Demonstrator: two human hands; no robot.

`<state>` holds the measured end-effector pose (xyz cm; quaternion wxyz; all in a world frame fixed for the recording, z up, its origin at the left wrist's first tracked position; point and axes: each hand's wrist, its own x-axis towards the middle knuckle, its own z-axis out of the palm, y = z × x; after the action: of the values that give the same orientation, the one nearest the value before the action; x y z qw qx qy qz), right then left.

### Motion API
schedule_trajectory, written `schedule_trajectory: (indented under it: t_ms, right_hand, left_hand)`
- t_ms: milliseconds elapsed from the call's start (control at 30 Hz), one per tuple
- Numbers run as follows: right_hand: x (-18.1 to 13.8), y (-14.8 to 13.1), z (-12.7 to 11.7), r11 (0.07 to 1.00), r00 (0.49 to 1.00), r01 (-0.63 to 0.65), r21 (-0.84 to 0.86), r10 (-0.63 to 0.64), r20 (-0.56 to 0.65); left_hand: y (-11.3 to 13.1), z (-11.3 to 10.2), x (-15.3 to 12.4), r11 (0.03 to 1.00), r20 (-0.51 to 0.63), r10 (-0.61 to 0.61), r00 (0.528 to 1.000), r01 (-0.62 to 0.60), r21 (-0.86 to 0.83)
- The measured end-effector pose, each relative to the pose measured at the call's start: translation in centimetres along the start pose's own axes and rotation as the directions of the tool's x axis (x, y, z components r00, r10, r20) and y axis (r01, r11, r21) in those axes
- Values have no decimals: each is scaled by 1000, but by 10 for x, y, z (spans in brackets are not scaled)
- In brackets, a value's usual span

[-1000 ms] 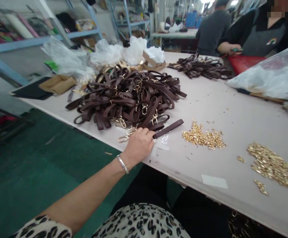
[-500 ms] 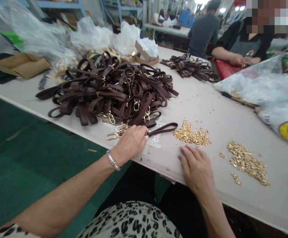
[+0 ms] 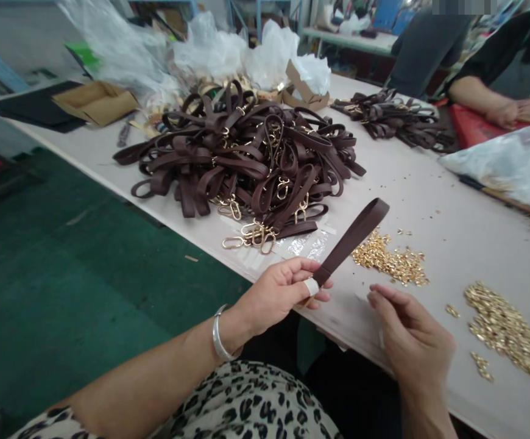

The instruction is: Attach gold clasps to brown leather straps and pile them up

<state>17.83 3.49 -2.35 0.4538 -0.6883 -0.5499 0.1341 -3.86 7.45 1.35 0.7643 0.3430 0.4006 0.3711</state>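
My left hand [image 3: 279, 291] pinches one end of a dark brown leather strap [image 3: 353, 239], which sticks up and to the right above the table edge. A white wrap covers one fingertip of that hand. My right hand [image 3: 410, 336] hovers just to the right of it, fingers curled loosely, and I cannot make out anything in them. Behind the strap lies a big pile of brown straps with gold clasps [image 3: 251, 157]. A heap of small gold metal parts [image 3: 390, 259] sits right beyond the held strap.
A larger spread of gold parts [image 3: 509, 332] lies at the right. A second strap pile [image 3: 390, 119], plastic bags [image 3: 512, 161], a cardboard box [image 3: 95, 100] and a person's hands [image 3: 514, 111] are at the far side of the pale table [image 3: 457, 219]. Green floor is on the left.
My left hand lifted the brown strap off the table and pulled it toward me. My right hand rose from lying flat on the table and curled its fingers.
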Motion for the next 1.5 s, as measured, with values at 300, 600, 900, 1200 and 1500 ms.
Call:
schedule_trajectory:
  t_ms: [300,600,900,1200,1500]
  right_hand:
    - [-27,-51,10,750,902,-405,523,233,364]
    - [-33,-48,8,767,904,-401,501,240,355]
    - [-42,-39,8,724,911,-404,559,261,321]
    - [-47,-35,8,616,898,-439,654,316,305]
    - [-44,-25,-17,797,924,-366,480,249,291]
  left_hand:
    - [-20,16,-5,996,96,71,993,-76,51]
    - [-27,18,-12,959,73,162,984,-175,222]
    - [-34,21,-18,822,94,306,947,-312,476]
    - [-33,16,-25,490,274,440,855,-484,724]
    - [-40,33,-16,957,178,18,984,-68,282]
